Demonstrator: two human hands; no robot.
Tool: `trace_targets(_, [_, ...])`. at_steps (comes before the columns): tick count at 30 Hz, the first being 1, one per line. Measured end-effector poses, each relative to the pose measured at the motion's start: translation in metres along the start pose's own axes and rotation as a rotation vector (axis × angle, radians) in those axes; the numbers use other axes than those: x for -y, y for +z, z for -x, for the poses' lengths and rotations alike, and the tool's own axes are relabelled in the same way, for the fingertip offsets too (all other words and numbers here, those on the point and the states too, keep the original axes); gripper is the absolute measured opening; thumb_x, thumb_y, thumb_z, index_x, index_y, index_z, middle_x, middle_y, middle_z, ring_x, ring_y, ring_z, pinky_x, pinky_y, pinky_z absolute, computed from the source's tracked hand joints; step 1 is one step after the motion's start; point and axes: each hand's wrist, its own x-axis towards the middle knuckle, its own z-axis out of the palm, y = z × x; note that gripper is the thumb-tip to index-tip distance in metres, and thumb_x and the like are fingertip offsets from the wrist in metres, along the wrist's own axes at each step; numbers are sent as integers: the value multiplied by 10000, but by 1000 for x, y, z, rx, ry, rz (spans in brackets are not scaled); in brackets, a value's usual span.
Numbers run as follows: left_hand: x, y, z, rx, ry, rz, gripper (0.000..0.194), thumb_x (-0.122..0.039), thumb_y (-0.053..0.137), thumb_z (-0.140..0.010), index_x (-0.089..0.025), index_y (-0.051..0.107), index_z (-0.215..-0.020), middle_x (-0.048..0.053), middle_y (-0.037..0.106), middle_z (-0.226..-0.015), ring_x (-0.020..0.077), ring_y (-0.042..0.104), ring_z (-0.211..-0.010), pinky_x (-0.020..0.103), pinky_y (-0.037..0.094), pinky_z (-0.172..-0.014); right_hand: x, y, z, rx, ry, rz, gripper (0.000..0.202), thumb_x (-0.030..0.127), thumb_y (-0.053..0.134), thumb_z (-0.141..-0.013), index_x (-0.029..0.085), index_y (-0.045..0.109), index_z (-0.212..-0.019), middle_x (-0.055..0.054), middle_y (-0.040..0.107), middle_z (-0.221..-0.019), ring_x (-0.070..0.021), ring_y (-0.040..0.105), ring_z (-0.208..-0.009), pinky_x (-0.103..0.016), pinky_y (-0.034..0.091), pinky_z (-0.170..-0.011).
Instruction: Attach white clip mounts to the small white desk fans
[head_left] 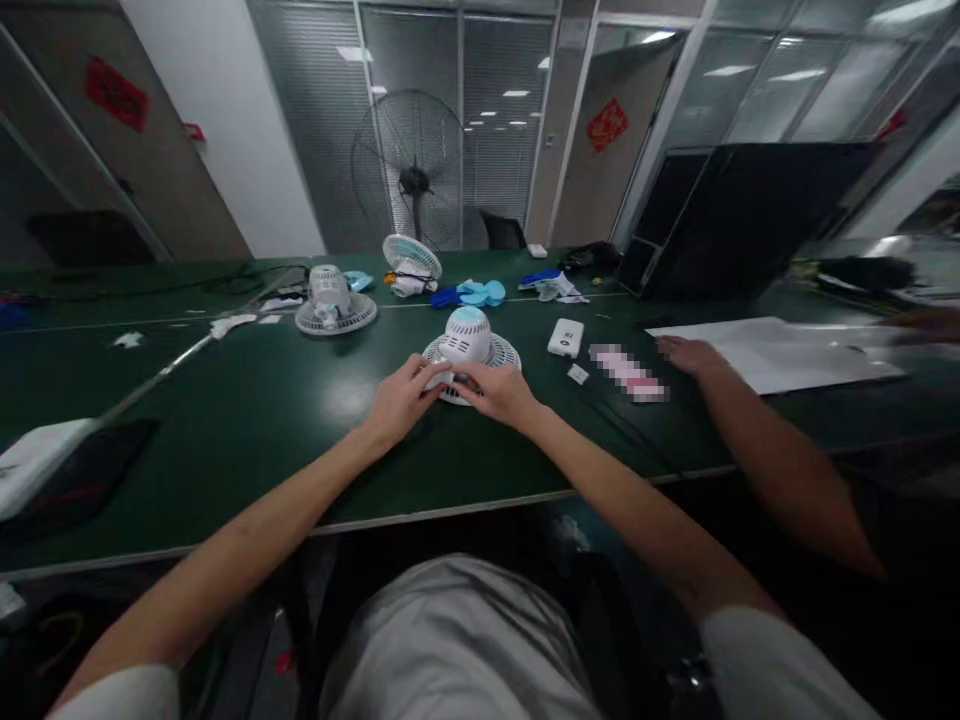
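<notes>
In front of me on the green table lies a white fan, its round grille face down and its motor housing upward. My left hand grips a small white part at the near side of the housing, thumb and fingers pinched together. From the right, my right hand closes its fingers on the same part, its fingertips close to those of my left hand. Whether this part is joined to the fan is hidden by the fingers.
A second fan lies face down to the left, and another grille leans at the back. Blue fan blades, a white power bank and a large black case are around. A co-worker's hand rests by white paper.
</notes>
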Motion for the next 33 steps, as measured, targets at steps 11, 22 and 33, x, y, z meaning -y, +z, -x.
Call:
trace_targets(11, [-5,-2,-3,10,18,-11,339,-287,567,-1049,-260,584,-1387,69,602,-1153,190,660,-930,282,553,-766,4,0,-1,5,110,-169,228,356,592,-1047,177,731,-1026,-33,754,-830,-150,662,-690,-252,424,-652])
trace_targets(22, [-8,-5,-5,16,25,-18,342,-264,594,-1033,-264,589,-1375,65,603,-1151,197,653,-947,283,544,-765,3,3,2,31,99,-211,128,286,637,-998,169,682,-1022,-6,685,-756,-134,617,-635,-245,431,-635])
trace_targets(33, [-4,-2,-6,-8,16,-9,338,-279,594,-1035,-269,580,-1372,59,607,-1145,192,666,-935,285,558,-769,-7,4,3,-1,-32,-201,322,278,596,-1037,183,585,-1345,-68,720,-985,-180,680,-752,-289,530,-692])
